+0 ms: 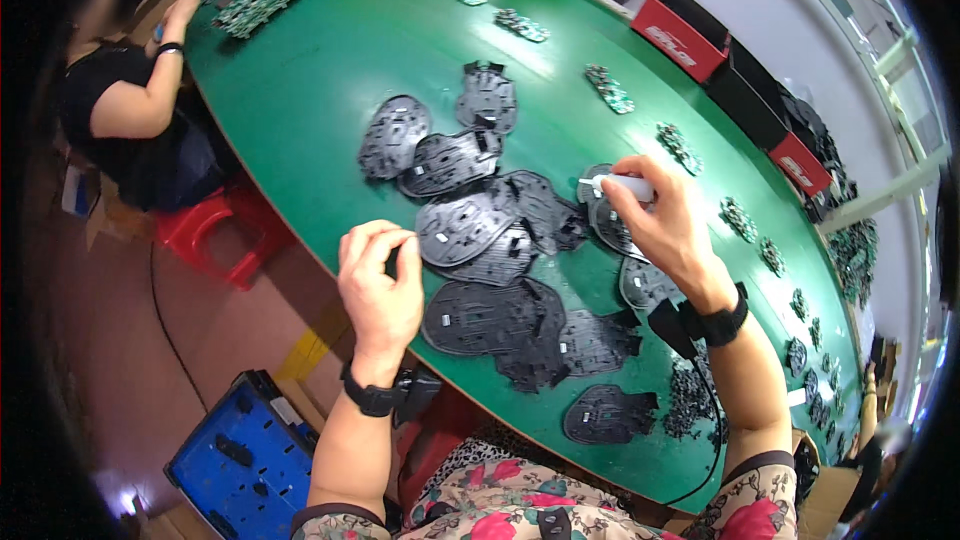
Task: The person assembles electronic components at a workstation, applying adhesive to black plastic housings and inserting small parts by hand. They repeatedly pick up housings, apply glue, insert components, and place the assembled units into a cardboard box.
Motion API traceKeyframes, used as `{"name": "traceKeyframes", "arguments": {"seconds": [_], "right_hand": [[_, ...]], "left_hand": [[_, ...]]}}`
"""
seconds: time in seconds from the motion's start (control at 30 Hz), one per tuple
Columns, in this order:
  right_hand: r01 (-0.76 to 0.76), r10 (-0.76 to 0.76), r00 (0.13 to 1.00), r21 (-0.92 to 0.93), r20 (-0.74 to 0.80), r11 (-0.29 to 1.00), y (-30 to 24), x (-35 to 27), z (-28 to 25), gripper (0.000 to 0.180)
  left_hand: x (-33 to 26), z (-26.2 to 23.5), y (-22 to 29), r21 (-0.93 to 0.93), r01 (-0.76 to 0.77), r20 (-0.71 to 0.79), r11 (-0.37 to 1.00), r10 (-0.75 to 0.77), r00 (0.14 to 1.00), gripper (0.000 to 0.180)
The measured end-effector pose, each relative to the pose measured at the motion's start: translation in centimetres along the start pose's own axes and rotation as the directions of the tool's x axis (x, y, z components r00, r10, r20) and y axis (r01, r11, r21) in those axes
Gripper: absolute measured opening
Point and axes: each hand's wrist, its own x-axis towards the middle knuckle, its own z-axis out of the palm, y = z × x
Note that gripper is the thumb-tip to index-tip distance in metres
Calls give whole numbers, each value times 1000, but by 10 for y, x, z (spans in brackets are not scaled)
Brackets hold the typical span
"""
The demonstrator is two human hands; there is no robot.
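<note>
My right hand (665, 220) is closed around a small white squeeze bottle (636, 188), its thin nozzle pointing left. Beneath that hand a black plastic shell (610, 225) is partly covered. My left hand (380, 285) hovers by the near table edge with curled fingers, thumb close to forefinger; whatever it may pinch is hidden. Just right of it lies an oval black shell (465, 227) on a pile of similar ones. Nearer to me are another black shell (470, 318) and a notched one (605, 415).
Small black parts (690, 400) are heaped on the green table (330, 50). Green circuit boards (608, 88) line its far side, near red and black bins (680, 35). A co-worker (130, 90) sits at left by a red stool (215, 230). A blue crate (245, 460) stands below.
</note>
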Motion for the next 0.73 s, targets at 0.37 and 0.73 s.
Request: {"name": "traceKeyframes", "arguments": {"seconds": [0.37, 0.73], "right_hand": [[366, -392, 898, 155, 202, 918, -66, 6, 71, 22], [328, -342, 910, 97, 234, 940, -77, 7, 64, 21]], "left_hand": [[2, 2, -6, -71, 15, -18, 997, -16, 1000, 3], [6, 2, -8, -104, 11, -28, 995, -14, 1000, 4]]}}
